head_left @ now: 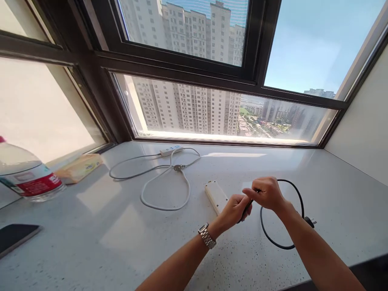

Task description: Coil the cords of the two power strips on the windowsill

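Observation:
My left hand (232, 210), with a metal-band watch (207, 236) on its wrist, is closed around a black power cord (278, 245). Close beside it, my right hand (267, 195) grips the same cord, thumb toward the left hand. From there the cord loops on the counter to the right and ends in a black plug (309, 221) with bare metal prongs. A white power strip (216, 195) lies just behind my left hand, its near end hidden by that hand and forearm.
Near the window, a second white power strip (169, 151) has a looped pale cord (165, 209) with a grey plug (178, 167). To the left are a large plastic bottle (30, 173), a tissue pack (79, 168) and a dark phone-like slab (18, 236). Window frames border the speckled counter (121, 258).

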`<state>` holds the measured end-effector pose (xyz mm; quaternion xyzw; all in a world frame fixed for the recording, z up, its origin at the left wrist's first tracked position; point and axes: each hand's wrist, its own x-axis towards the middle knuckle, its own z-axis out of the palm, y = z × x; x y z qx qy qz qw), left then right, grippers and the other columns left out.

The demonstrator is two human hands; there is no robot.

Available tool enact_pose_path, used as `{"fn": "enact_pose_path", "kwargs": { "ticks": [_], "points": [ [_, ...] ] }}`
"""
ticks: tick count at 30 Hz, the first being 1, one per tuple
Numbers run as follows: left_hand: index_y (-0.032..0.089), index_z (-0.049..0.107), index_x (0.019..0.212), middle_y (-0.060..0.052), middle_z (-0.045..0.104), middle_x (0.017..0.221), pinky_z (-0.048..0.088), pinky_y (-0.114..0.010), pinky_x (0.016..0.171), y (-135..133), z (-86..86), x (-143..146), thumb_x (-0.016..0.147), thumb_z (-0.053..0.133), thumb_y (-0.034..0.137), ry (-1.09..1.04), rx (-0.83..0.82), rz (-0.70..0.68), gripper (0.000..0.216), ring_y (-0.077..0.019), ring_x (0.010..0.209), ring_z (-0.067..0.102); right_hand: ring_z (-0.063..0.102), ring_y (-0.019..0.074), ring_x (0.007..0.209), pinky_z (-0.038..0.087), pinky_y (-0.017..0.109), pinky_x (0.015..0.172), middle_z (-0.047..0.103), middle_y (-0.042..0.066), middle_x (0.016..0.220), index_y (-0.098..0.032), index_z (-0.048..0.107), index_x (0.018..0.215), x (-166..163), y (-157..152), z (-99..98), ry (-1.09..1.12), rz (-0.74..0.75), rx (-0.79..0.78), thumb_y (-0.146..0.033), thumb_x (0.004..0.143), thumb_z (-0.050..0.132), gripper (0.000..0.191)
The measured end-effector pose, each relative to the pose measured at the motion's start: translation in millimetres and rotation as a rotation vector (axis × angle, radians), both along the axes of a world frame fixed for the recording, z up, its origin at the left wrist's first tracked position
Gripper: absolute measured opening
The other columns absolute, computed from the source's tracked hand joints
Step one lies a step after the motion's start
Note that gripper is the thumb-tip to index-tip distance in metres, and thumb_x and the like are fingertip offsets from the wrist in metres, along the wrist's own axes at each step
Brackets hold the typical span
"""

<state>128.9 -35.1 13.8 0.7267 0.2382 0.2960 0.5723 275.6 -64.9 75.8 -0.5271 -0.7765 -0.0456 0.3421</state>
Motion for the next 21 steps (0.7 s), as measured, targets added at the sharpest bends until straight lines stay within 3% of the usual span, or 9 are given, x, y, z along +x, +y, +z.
{"fn": "enact_pose_path", "kwargs": {
  "ticks": [2, 4, 8, 11, 13, 18, 21],
  "points": [
    [0.019, 0.037, 0.048, 0.004, 0.032, 0.041, 0.021, -0.024, 0.042, -3, -15.2, -8, 0.079, 0.022, 0.081, -0.001, -0.067, -0.012, 0.07, -0.0064, 0.039, 0.026, 0.031, 0.0085, 0.043, 0.023, 0.026, 0.049, 0.043, 0.001, 0.043, -0.018, 0.044, 0.044, 2, 5, -15.5, -0.016, 0.023, -0.051, -0.074, 0.086, 0.031, 0.072],
    [0.019, 0.031, 0.049, 0.006, 0.026, 0.046, 0.016, -0.024, 0.044, -5, -24.5, -16, 0.077, 0.033, 0.079, 0.041, -0.006, -0.047, 0.067, -0.0054, 0.044, 0.021, 0.034, 0.0087, 0.044, 0.023, 0.025, 0.049, 0.044, 0.0, 0.044, -0.018, 0.045, 0.045, 19, 6, -32.5, -0.005, 0.04, -0.131, -0.077, 0.083, 0.032, 0.071],
    [0.02, 0.02, 0.053, 0.006, 0.015, 0.052, 0.01, -0.027, 0.046, -11, -26.0, -23, 0.08, 0.04, 0.074, 0.115, 0.085, -0.099, 0.064, -0.0054, 0.049, 0.013, 0.034, 0.0093, 0.045, 0.023, 0.025, 0.049, 0.041, -0.003, 0.046, -0.019, 0.05, 0.052, 75, -5, -54.9, -0.022, 0.062, -0.378, -0.078, 0.075, 0.046, 0.064],
    [0.019, 0.019, 0.052, 0.006, 0.014, 0.052, 0.01, -0.027, 0.047, -12, -23.2, -24, 0.084, 0.038, 0.069, 0.091, 0.106, -0.118, 0.062, -0.0055, 0.049, 0.012, 0.03, 0.0092, 0.046, 0.023, 0.025, 0.047, 0.039, -0.005, 0.047, -0.019, 0.05, 0.054, 126, -18, -54.0, -0.017, -0.041, -0.527, -0.074, 0.07, 0.058, 0.058],
    [0.019, 0.018, 0.052, 0.006, 0.014, 0.051, 0.01, -0.028, 0.047, -11, -22.7, -26, 0.086, 0.037, 0.068, 0.076, 0.124, -0.139, 0.062, -0.0054, 0.048, 0.011, 0.03, 0.0098, 0.045, 0.025, 0.026, 0.046, 0.037, -0.004, 0.046, -0.02, 0.047, 0.051, 165, -31, -46.9, 0.049, -0.179, -0.486, -0.076, 0.07, 0.055, 0.06],
    [0.019, 0.018, 0.05, 0.006, 0.013, 0.049, 0.009, -0.027, 0.045, -12, -25.6, -50, 0.087, 0.038, 0.065, 0.066, 0.141, -0.185, 0.062, -0.0051, 0.046, 0.01, 0.034, 0.0126, 0.035, 0.025, 0.032, 0.04, 0.037, 0.001, 0.039, -0.024, 0.046, 0.041, 277, -88, -31.2, 0.12, -0.672, -0.194, -0.085, 0.063, 0.05, 0.065],
    [0.019, 0.019, 0.051, 0.006, 0.013, 0.048, 0.01, -0.027, 0.045, -14, -28.9, -72, 0.089, 0.038, 0.062, 0.122, 0.144, -0.216, 0.061, -0.0048, 0.045, 0.01, 0.038, 0.0143, 0.03, 0.022, 0.037, 0.04, 0.042, 0.006, 0.036, -0.028, 0.05, 0.037, 325, -135, -29.5, 0.073, -0.78, -0.016, -0.082, 0.066, 0.051, 0.061]
  ]
}}
